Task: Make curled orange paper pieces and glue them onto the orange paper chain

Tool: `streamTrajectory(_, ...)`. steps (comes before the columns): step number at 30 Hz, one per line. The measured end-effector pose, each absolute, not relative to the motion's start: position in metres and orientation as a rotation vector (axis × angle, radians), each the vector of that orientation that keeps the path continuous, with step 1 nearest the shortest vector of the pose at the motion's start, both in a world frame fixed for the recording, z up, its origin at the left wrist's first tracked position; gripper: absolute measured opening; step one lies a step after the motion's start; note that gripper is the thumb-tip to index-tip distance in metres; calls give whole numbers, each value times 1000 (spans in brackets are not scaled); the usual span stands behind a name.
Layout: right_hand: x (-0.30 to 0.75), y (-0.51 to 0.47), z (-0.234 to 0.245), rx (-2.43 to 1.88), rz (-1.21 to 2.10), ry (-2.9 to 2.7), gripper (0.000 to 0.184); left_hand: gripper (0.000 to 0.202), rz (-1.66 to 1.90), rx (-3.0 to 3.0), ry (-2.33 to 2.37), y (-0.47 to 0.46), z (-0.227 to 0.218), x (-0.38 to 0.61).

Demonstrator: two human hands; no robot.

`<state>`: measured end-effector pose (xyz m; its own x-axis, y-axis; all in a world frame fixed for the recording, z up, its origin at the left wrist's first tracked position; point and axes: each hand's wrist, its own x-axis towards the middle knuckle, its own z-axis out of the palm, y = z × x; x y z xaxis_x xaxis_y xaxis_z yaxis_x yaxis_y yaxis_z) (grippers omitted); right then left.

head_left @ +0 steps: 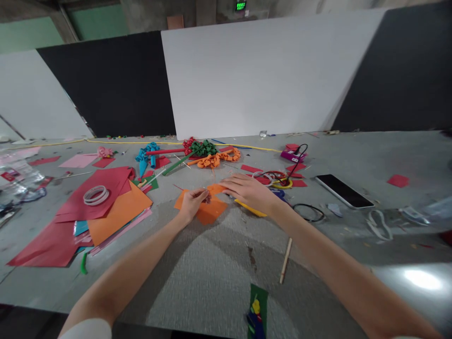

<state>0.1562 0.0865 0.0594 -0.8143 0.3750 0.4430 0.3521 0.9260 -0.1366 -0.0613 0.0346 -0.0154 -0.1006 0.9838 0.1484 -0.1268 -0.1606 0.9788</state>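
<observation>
Near the middle of the table, a piece of orange paper (212, 213) lies partly under my hands. My left hand (190, 205) is closed in a pinch at its left side, the fingertips on the paper. From the right, my right hand (249, 190) reaches over, its fingers close together and their tips gripping the paper's upper right edge. The exact hold of both fingertips is small and partly hidden. Below my right hand lies a yellow strip with a toothed edge (251, 208). Orange curled paper flowers (209, 161) sit just beyond.
Stacked coloured sheets (118, 214) with a white tape roll (96, 195) lie left. Blue (147, 153) and green (204, 149) paper flowers stand behind. At right are a phone (344, 190), a purple power strip (294, 155) and cables. A wooden stick (286, 260) lies in front.
</observation>
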Motion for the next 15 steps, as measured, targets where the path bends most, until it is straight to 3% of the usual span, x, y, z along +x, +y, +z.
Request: streamTrajectory(15,151,97,32,-359,-380,-2617,32,38,1378,1142,1050,38,-24,-63)
